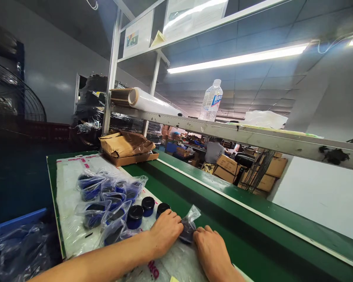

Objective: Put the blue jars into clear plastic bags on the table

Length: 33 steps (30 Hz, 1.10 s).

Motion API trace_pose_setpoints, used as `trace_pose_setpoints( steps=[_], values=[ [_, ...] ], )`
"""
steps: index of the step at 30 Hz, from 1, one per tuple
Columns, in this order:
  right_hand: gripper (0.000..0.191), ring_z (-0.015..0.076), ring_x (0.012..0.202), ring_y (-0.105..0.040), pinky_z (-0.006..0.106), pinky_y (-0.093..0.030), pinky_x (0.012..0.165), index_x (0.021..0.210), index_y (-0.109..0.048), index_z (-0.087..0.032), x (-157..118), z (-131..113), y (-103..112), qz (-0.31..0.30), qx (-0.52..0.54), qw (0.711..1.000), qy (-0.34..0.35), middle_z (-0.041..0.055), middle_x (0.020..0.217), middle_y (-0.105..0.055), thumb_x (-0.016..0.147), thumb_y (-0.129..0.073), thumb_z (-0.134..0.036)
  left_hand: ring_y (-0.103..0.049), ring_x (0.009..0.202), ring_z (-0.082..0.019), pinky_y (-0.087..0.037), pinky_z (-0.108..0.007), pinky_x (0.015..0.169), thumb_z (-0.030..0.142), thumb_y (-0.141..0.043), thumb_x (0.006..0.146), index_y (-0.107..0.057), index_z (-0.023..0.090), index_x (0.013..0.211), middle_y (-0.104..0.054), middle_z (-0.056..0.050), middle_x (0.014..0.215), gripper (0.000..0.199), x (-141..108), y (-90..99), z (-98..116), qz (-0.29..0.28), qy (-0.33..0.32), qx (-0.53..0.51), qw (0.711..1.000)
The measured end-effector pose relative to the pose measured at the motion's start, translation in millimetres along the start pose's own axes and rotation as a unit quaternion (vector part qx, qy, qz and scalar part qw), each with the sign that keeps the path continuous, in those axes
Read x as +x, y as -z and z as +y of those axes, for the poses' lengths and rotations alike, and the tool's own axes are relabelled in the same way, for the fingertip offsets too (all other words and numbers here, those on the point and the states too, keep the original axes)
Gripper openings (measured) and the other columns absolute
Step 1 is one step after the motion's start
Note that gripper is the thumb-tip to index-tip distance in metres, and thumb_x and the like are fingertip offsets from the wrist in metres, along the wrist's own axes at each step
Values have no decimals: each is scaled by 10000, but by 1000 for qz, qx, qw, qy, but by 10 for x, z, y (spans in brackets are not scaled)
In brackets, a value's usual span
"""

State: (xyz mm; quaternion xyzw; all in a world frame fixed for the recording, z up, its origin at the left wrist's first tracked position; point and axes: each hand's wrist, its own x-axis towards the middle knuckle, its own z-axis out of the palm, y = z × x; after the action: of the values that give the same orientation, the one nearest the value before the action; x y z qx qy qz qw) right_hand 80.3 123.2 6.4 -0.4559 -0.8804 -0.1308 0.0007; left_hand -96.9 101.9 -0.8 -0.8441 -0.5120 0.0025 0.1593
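Left hand (166, 232) and right hand (212, 250) are flanking a bagged jar (187, 234).
Both are curling at its opposite sides, seemingly to steady it; whether they are pinching plastic, I cannot tell. Bare jars (135, 216) are standing just beyond the left hand, apparently for easy reach; more bagged jars (94, 215) are crowding farther left, probably keeping working room. A green strip (238, 227) is lying beyond the right hand.

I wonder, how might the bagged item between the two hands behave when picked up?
The clear bag would probably flop, as its film looks thin and crumpled. The dark item inside likely stays stiff, if it matches the squat black-topped pieces nearby.
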Motion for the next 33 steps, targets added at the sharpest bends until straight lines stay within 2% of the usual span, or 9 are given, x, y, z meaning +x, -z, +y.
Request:
trace_pose_setpoints(
  steps=[6, 11, 15, 17, 19, 21, 26, 30, 33],
  values=[
    [258, 282, 1000, -701, 385, -550, 799, 880, -782, -181, 44, 54, -5, -10, 6, 1000, -9, 67, 948, -790, 947, -568, -54, -685, 1007, -300, -379, -462, 1101, 184, -822, 701, -668, 105, 1021, -753, -142, 1007, 364, 29, -144, 64, -17, -20, 12, 1000],
    [121, 219, 1046, -694, 420, -555, 911, 910, -732, -157, 75, -26, -5, -52, 12, 998, 16, 32, 974, -765, 965, -638, -105, -707, 989, -320, -387, -494, 1111, 154, -737, 791, -675, 86, 1058, -763, -181, 1013, 282, 30, -174, 77, -20, -32, 2, 999],
    [104, 203, 922, -711, 387, -546, 861, 830, -711, -158, 70, -34, 100, -55, 75, 995, 19, 22, 882, -755, 927, -680, -140, -716, 992, -323, -396, -475, 1111, 93, -718, 762, -686, 84, 1021, -765, -181, 991, 261, -3, -109, 36, -20, -21, -35, 999],
    [175, 179, 790, -699, 316, -514, 747, 794, -705, -170, 78, 40, 170, -34, 130, 991, 12, 15, 805, -748, 929, -605, -121, -726, 950, -315, -451, -452, 1044, 103, -697, 768, -687, 109, 991, -769, -155, 964, 223, -24, -29, 6, -13, 6, -71, 997],
    [224, 154, 687, -665, 255, -435, 620, 768, -698, -180, 97, 158, 242, -13, 189, 982, 3, 8, 740, -740, 914, -540, -117, -735, 903, -288, -509, -391, 904, 139, -615, 844, -685, 160, 971, -777, -106, 946, 146, -39, 84, -30, 5, 41, -117, 992],
    [226, 138, 659, -641, 232, -375, 561, 771, -688, -183, 115, 288, 313, 7, 236, 972, -13, 4, 731, -740, 897, -507, -129, -738, 872, -250, -505, -317, 764, 161, -540, 898, -681, 205, 955, -783, -52, 929, 159, -38, 212, -66, 26, 81, -169, 982],
    [200, 150, 669, -614, 243, -343, 567, 765, -650, -201, 56, 467, 442, 56, 264, 961, -59, -3, 728, -716, 847, -486, -121, -721, 790, -178, -436, -230, 604, 159, -520, 873, -680, 214, 908, -781, -5, 857, 173, 9, 452, -99, 64, 167, -269, 947],
    [202, 182, 655, -611, 285, -292, 580, 747, -634, -225, -75, 415, 439, 71, 226, 969, -70, -2, 700, -708, 865, -521, -107, -712, 728, -174, -416, -231, 582, 126, -540, 794, -703, 219, 831, -773, 10, 781, 190, 15, 477, -49, 72, 188, -307, 930],
    [200, 214, 729, -657, 301, -304, 617, 824, -653, -238, -145, 374, 455, 81, 210, 972, -72, 9, 771, -739, 918, -519, -123, -719, 736, -185, -447, -241, 612, 139, -545, 808, -708, 222, 846, -769, 10, 762, 186, -27, 472, -7, 77, 192, -321, 924]
  ],
)
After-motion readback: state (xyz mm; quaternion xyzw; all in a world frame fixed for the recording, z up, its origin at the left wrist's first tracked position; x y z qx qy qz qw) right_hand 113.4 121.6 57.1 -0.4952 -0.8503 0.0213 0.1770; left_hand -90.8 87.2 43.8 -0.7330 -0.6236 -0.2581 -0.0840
